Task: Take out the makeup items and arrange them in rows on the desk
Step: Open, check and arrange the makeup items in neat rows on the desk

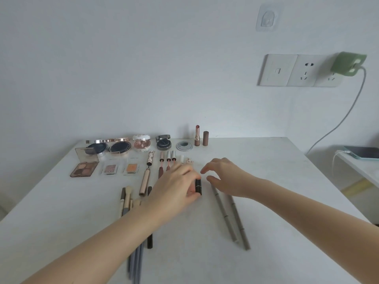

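Note:
My left hand [176, 185] grips a short black lipstick tube [198, 187] at the middle of the white desk [266, 181]. Just right of the tube hovers my right hand [223, 175], fingers loosely curved and holding nothing. Two long grey pencils [231, 218] lie under and in front of my right wrist. Open compacts [120, 146] line the back edge, with an eyeshadow palette [84, 168] and small pans in the row in front of them. Several lip glosses [168, 160] lie beyond my left hand. Brushes [127, 199] lie left of my left forearm.
An uncapped lipstick [197, 135] and its cap [205, 138] stand at the back by the wall. A round metal lid [184, 145] lies beside them. A green charger [348, 63] sits in the wall socket. A phone [363, 152] rests on a side table at right.

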